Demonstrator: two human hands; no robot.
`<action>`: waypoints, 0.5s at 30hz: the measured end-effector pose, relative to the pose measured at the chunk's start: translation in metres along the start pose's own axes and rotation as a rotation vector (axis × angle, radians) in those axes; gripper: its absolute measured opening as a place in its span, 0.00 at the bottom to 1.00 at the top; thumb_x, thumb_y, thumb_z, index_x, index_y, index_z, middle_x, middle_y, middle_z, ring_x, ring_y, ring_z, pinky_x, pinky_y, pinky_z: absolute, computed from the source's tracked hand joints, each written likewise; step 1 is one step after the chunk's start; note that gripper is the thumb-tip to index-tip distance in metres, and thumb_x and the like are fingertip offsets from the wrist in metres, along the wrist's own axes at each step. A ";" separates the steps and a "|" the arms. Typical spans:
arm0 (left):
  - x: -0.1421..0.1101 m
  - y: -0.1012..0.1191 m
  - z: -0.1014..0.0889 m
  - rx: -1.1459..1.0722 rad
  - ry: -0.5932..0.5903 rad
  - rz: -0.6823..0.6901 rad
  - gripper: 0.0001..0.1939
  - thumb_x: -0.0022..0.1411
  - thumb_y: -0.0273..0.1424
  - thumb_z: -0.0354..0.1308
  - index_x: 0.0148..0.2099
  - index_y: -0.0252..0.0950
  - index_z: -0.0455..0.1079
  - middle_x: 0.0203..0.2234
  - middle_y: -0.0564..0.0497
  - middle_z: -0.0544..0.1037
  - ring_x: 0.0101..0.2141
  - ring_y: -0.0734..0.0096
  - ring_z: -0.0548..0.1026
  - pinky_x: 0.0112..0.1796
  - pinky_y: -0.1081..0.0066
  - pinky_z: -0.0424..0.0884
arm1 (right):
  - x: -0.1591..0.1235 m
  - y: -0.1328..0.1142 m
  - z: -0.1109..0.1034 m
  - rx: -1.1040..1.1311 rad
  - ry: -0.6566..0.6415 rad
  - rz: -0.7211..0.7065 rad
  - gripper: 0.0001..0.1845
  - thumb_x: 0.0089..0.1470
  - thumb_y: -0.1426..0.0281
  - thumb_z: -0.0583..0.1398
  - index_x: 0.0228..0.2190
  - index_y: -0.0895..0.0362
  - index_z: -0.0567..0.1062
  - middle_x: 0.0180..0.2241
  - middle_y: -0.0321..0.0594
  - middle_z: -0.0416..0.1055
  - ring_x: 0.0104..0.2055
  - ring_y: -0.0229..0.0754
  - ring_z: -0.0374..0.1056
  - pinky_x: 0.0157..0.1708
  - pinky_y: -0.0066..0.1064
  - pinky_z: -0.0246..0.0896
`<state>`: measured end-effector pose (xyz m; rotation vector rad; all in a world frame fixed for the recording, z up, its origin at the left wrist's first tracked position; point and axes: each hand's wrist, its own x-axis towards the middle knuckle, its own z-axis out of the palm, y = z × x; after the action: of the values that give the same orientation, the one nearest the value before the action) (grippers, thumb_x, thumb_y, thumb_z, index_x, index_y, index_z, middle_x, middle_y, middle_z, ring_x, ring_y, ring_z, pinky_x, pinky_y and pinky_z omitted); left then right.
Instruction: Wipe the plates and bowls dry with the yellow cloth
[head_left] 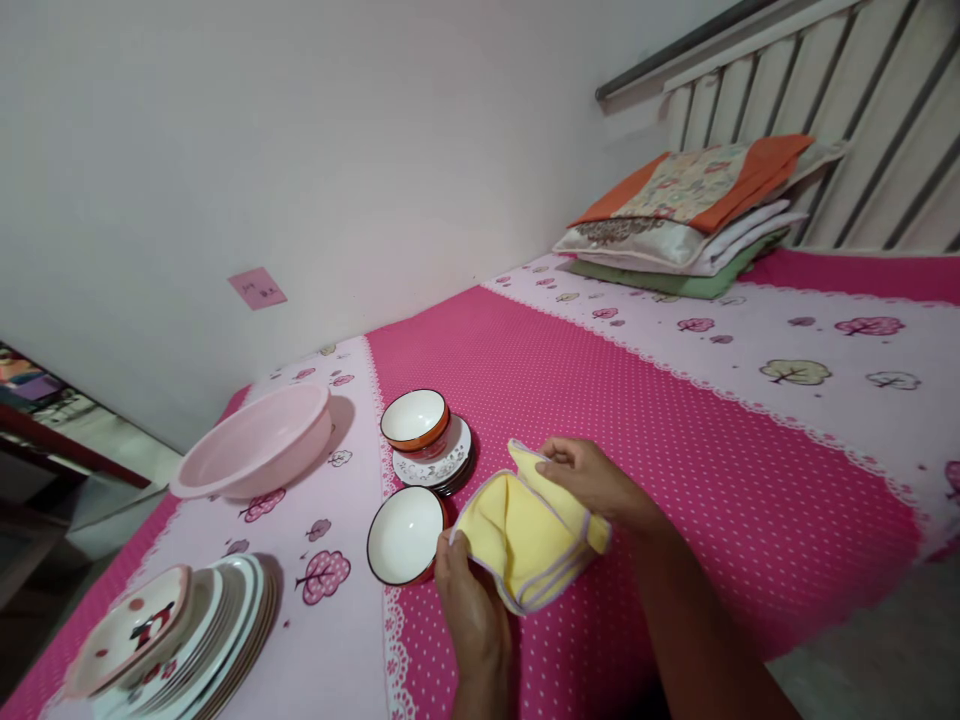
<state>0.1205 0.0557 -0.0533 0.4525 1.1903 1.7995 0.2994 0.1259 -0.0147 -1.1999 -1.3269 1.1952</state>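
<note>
A yellow cloth [529, 535] with a light purple edge is held up between my two hands, partly folded. My left hand [472, 605] pinches its left corner, close to a white bowl [406, 536] with a dark rim and red outside. My right hand [589, 480] grips the cloth's upper right edge with thumb and fingers. Just behind the near bowl, another white bowl [415, 418] with an orange-red outside rests on a stack of patterned small plates [442, 462]. Whether my left fingers touch the near bowl, I cannot tell.
A pink basin [255, 445] lies at the left by the wall. Stacked plates [240, 610] bear a patterned dish [131, 630] at the front left. Folded pillows and cloths [697, 210] are piled at the back right on the pink bedspread [675, 420], beside a slatted headboard [840, 110].
</note>
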 end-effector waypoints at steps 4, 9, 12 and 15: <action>-0.005 -0.006 0.001 -0.027 -0.055 -0.061 0.14 0.56 0.39 0.65 0.37 0.40 0.65 0.26 0.57 0.74 0.28 0.70 0.74 0.32 0.71 0.71 | -0.004 -0.002 0.003 0.045 -0.260 0.018 0.16 0.44 0.58 0.67 0.29 0.57 0.73 0.25 0.32 0.69 0.28 0.38 0.62 0.28 0.28 0.53; 0.000 -0.011 -0.001 0.073 -0.125 -0.064 0.15 0.58 0.42 0.66 0.38 0.39 0.65 0.26 0.57 0.73 0.27 0.71 0.72 0.31 0.71 0.70 | -0.005 0.000 0.008 0.068 -0.385 0.013 0.12 0.46 0.60 0.67 0.29 0.56 0.75 0.26 0.32 0.70 0.30 0.39 0.65 0.32 0.29 0.57; 0.004 -0.012 -0.002 0.063 -0.133 -0.060 0.17 0.58 0.43 0.66 0.40 0.39 0.66 0.27 0.56 0.75 0.28 0.69 0.73 0.33 0.69 0.71 | -0.005 0.006 0.016 0.128 -0.456 0.052 0.12 0.46 0.62 0.68 0.30 0.56 0.77 0.29 0.33 0.73 0.32 0.41 0.68 0.35 0.30 0.60; 0.008 -0.013 -0.002 0.042 -0.185 -0.067 0.17 0.59 0.43 0.66 0.41 0.38 0.67 0.31 0.53 0.78 0.31 0.66 0.76 0.35 0.67 0.73 | -0.002 0.012 0.027 0.167 -0.489 0.062 0.13 0.44 0.62 0.69 0.30 0.56 0.76 0.31 0.34 0.74 0.35 0.41 0.69 0.37 0.31 0.61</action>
<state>0.1213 0.0630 -0.0673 0.5835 1.1031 1.6398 0.2739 0.1225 -0.0284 -0.8621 -1.5105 1.6815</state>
